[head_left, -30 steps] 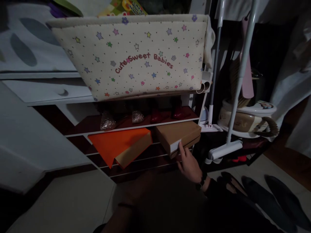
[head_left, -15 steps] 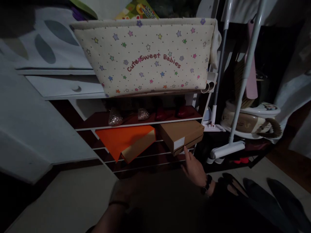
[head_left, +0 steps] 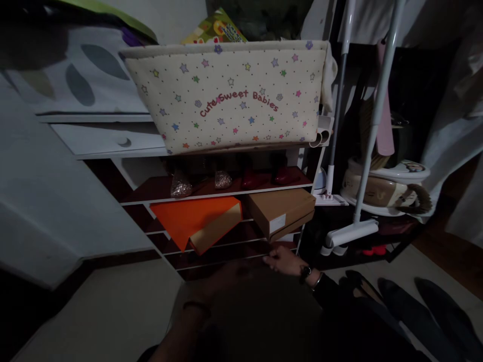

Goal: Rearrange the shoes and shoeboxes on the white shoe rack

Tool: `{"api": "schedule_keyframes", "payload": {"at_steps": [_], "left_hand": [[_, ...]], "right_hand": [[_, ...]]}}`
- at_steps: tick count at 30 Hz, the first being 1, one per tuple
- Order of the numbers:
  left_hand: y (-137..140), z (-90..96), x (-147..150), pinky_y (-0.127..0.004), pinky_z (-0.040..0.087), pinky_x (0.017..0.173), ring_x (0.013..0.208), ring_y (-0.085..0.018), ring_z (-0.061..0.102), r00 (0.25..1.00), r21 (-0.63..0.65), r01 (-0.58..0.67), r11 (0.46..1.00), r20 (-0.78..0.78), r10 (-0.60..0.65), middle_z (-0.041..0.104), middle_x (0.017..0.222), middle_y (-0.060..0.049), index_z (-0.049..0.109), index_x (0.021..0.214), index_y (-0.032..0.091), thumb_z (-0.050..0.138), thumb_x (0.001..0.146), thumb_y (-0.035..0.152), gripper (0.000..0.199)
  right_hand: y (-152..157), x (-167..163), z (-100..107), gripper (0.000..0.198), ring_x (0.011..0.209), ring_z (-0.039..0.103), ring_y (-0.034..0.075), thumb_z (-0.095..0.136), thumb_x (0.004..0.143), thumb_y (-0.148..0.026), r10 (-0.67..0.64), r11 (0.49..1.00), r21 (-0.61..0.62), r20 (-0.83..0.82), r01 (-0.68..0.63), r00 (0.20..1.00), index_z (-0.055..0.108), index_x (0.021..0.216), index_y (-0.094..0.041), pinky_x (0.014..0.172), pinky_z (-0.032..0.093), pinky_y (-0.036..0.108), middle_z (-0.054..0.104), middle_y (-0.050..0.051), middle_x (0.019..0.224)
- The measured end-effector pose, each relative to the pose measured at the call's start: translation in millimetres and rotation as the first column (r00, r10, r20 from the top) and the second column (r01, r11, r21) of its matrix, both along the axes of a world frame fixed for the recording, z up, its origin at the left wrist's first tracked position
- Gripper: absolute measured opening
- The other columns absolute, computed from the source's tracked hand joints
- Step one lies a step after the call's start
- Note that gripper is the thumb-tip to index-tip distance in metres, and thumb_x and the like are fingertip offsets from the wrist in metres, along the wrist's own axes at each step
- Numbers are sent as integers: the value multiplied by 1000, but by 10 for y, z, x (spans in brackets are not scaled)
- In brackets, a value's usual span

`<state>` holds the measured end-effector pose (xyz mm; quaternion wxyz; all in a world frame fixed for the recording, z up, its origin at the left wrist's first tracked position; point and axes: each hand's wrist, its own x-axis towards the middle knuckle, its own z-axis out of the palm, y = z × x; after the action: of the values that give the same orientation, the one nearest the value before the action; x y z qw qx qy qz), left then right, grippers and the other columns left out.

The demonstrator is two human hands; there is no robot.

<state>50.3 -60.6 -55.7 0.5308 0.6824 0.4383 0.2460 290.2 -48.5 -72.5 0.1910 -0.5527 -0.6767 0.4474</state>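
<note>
My right hand (head_left: 285, 260) is just below the brown cardboard box (head_left: 289, 213), apart from it, with its fingers curled inward and nothing visible in them. The box has a white label and lies slanted, jutting from the rack under the heel shelf. Left of it an orange box (head_left: 199, 216) with a tan side also sticks out at an angle. My left hand (head_left: 230, 276) is low in front of the rack, dark and smeared, so its fingers cannot be made out. Above the boxes, glittery heels (head_left: 181, 185) and red heels (head_left: 285, 175) stand on a dark red shelf (head_left: 151, 188).
A star-patterned fabric basket (head_left: 241, 100) sits above the shoes, beside a white drawer (head_left: 113, 141). At right stand a white-headed mop (head_left: 352, 232), a pink-handled brush (head_left: 385, 125) and a beige-brown tub (head_left: 373, 188). Dark shoes (head_left: 400, 296) lie on the tiled floor.
My right hand has moved from the brown box's lower edge down and left, and its extended index finger has curled in. My left hand has shifted up and right. Both boxes stay put.
</note>
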Motion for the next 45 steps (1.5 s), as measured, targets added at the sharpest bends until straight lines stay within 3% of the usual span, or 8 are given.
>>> {"api": "schedule_keyframes", "payload": {"at_steps": [4,8,11,15,19,35,41,45], "left_hand": [[110,351,116,-25,28,52,52,-10,40,993,-26,28,999,112,-25,52,56,1,61,63,17,76,78,64,52],[-74,983,102,-25,18,45,41,-7,21,794,-73,156,985,603,-81,24,43,5,36,47,21,53,87,81,74],[-212,1167,106,-27,17,41,35,-8,23,670,-11,389,921,690,-274,20,38,3,33,43,22,30,80,97,83],[-166,939,240,-28,14,36,29,-9,21,591,10,528,849,713,-376,20,32,-1,28,39,24,11,69,104,87],[-84,751,315,-28,12,36,28,-8,17,584,-31,556,831,726,-364,18,31,0,27,38,24,5,61,106,88],[-113,827,261,-28,10,38,29,-8,17,600,-52,555,830,716,-357,16,32,1,28,38,24,16,70,104,87],[-79,739,265,-24,17,40,33,-7,20,634,-133,443,887,746,-205,18,37,3,29,41,21,52,83,86,81],[-28,647,307,-20,22,42,39,-6,23,680,-305,273,912,732,41,22,42,4,31,47,18,61,95,57,69]], "right_hand": [[-60,-77,610,58,46,37,7,65,91,-66,81,996,-10,-351,-90,933,50,60,-19,49,26,22,45,-7,51],[-301,32,1199,68,46,20,5,62,86,-80,203,954,59,-849,-293,488,36,60,-22,44,16,20,28,-11,53],[-369,130,1279,81,43,20,5,30,76,-103,359,815,217,-917,-536,174,35,57,-24,40,18,21,27,-10,51],[-199,87,1021,90,40,19,5,5,60,-108,353,624,197,-934,-756,48,37,56,-24,37,17,22,26,-10,48],[-60,24,843,90,40,17,4,2,58,-107,318,561,174,-948,-809,17,36,57,-24,37,14,21,24,-11,49],[-99,97,851,89,40,17,4,3,58,-107,325,596,171,-945,-785,41,35,54,-24,36,16,21,23,-10,47],[-102,145,883,82,40,22,6,29,80,-100,319,728,109,-928,-677,193,38,53,-22,39,20,22,27,-9,46],[-163,217,950,61,45,24,5,73,90,-61,242,889,68,-910,-453,338,40,59,-20,45,19,20,31,-10,52]]}}
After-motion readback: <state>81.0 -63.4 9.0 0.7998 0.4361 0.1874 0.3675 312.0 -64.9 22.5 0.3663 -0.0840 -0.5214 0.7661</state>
